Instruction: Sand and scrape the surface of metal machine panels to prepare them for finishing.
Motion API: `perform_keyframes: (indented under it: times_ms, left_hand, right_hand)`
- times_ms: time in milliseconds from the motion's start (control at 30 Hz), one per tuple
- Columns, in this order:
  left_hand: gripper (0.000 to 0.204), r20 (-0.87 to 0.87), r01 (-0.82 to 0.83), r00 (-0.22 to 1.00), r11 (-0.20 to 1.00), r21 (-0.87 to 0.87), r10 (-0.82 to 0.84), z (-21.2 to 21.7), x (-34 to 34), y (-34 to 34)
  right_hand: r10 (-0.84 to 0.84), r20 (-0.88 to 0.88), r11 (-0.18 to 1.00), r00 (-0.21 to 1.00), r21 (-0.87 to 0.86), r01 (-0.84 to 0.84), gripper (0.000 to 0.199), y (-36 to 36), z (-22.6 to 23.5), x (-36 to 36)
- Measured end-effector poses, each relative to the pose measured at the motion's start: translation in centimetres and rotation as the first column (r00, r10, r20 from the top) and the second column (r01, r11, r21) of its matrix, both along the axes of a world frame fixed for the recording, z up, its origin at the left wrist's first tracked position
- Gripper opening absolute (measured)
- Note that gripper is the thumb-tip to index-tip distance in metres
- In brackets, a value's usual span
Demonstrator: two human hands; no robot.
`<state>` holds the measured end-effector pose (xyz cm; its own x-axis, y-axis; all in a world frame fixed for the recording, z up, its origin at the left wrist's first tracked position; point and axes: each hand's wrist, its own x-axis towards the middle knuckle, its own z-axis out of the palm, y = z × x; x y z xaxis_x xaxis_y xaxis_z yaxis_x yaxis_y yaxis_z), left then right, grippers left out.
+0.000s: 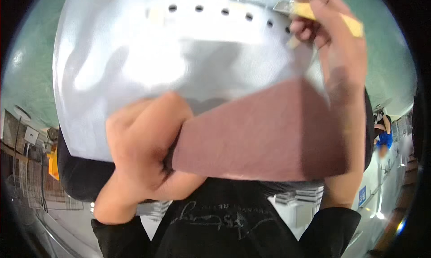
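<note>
Head view shows the left hand (143, 150) gripping a maroon abrasive pad (265, 136) against the metal sheet (134, 64); the right hand (332, 37) pinches a yellow-handled scraper (310, 11) at the sheet's perforated edge. Scrubbing seems underway; steady pressure comes next.

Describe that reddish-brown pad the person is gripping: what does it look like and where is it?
The reddish-brown pad is a flat, matte sheet with straight edges and a slightly fuzzy, abrasive-looking surface. It lies pressed against the lower part of a shiny, curved metal panel with a row of holes. The left hand clenches its left end; its right corner reaches the right forearm.
</note>
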<state>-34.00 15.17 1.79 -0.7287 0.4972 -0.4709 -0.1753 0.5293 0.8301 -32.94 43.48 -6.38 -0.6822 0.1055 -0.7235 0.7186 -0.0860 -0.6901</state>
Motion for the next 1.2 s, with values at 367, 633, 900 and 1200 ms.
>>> perform_keyframes:
  times_ms: [367,633,900,1200]
  left_hand:
    - [0.027,0.029,0.119,0.993,0.989,-0.085,-0.117,-0.4,-0.9,-0.8]
    - [0.018,0.024,-0.023,0.999,1.0,-0.003,0.023,-1.0,-0.6,-1.0]
    - [0.019,0.007,0.034,0.999,0.999,0.001,-0.034,-0.8,-1.0,-1.1]
    - [0.019,0.005,-0.032,0.999,0.999,0.021,0.032,-0.6,-1.1,-0.9]
  right_hand:
    - [0.041,0.067,0.998,0.997,0.034,-0.044,0.024,-1.2,-0.2,-0.9]
    - [0.05,0.025,0.998,0.998,-0.039,-0.049,0.024,-1.7,0.3,-0.5]
    - [0.203,0.018,0.979,0.979,0.008,-0.203,0.022,-1.2,0.3,-1.0]
    - [0.328,-0.028,0.943,0.944,0.07,-0.326,0.017,-1.7,0.6,-1.2]
